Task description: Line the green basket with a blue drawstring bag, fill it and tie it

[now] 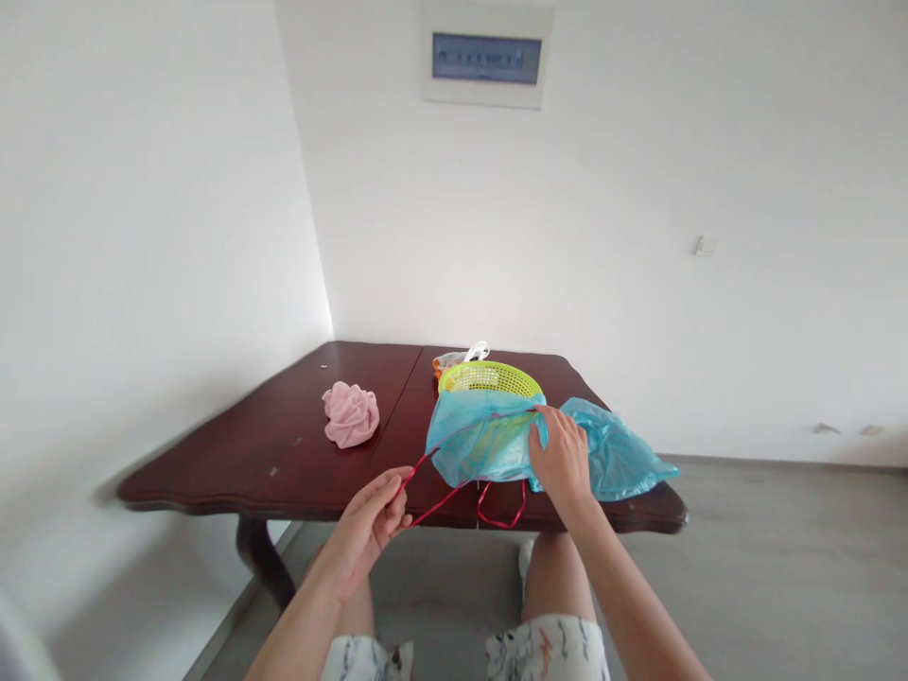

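A yellow-green plastic basket (497,378) with a holed wall stands near the table's front right part. Over its near side hangs a translucent blue plastic bag (461,440), with red drawstring along its edge. My left hand (375,515), left of the bag, is closed on the red drawstring (426,463), which runs taut toward the right. At the bag's upper right edge my right hand (560,445) is closed, pinching the bag's rim; the drawstring reaches its fingertips. A loop of the string droops over the table edge between my hands.
A crumpled pink cloth (351,414) lies left on the dark red wooden table (284,454). More blue plastic bag (617,454) spreads over the right corner. Behind the basket sits a clear bag (454,359) with orange and white parts. My legs are under the front edge.
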The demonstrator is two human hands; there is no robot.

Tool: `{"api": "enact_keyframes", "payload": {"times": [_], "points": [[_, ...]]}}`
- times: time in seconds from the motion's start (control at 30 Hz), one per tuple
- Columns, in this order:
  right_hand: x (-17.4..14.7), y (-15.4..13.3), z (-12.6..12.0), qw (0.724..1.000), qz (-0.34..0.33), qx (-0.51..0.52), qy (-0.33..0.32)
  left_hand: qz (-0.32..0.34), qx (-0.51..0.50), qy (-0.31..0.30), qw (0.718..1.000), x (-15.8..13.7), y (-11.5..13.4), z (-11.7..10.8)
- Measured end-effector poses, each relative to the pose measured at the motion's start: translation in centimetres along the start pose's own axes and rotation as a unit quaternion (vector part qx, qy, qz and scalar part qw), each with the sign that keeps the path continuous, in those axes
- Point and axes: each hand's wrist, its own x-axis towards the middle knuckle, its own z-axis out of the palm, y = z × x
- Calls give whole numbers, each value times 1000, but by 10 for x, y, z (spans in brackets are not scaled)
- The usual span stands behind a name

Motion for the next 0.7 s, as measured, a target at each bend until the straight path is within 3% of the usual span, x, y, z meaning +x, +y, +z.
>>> {"api": "enact_keyframes", "payload": {"times": [0.13, 0.23, 0.47, 0.7], "points": [[18, 5, -1, 999, -27, -32, -19, 12, 95, -56, 994, 8, 8, 5], [24, 11, -2, 998, -50, -18, -29, 79, 123, -78, 986, 6, 14, 11], [19, 18, -9, 996, -65, 60, -3, 175, 63, -115, 976, -2, 29, 23], [2, 14, -4, 996, -39, 82, -13, 168, 45, -119, 978, -5, 18, 23]]}}
